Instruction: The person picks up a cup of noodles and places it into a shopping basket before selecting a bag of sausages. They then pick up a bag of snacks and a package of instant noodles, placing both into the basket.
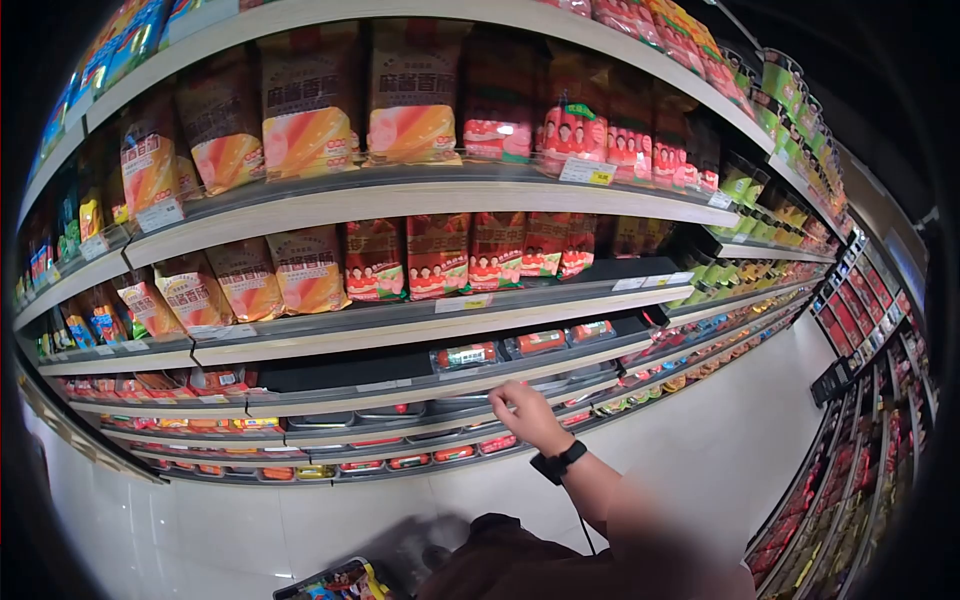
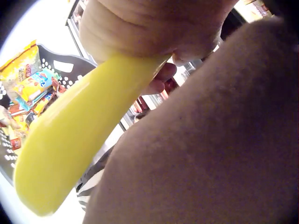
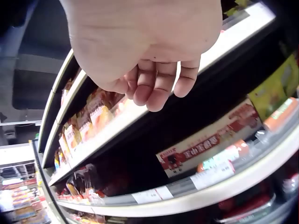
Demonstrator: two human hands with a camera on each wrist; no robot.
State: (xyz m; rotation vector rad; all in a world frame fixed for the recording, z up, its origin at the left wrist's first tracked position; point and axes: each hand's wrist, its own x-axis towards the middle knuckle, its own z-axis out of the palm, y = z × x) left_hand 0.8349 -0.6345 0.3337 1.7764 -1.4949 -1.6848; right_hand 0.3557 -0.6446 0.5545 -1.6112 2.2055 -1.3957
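My right hand point(image 1: 527, 415) hovers in front of the lower shelves of packaged sausages, its fingers loosely bent and holding nothing. In the right wrist view the same hand point(image 3: 149, 46) hangs before a shelf with a long white-and-red box point(image 3: 210, 140) and a plastic-wrapped sausage pack point(image 3: 224, 156). The left hand point(image 2: 149, 28) grips a smooth yellow handle point(image 2: 79, 126), whose broad end slants down to the lower left. Beside it stands a dark perforated shopping basket point(image 2: 72, 70) filled with snack packets. The head view does not show the left hand.
Orange-and-white bags point(image 1: 310, 100) and red bags point(image 1: 437, 258) line the upper shelves. A shelf edge point(image 1: 430, 330) with price tags curves across in front of me. The basket point(image 1: 310, 580) sits on the pale tiled floor point(image 1: 240, 520). Another stocked rack point(image 1: 850, 470) runs along the right.
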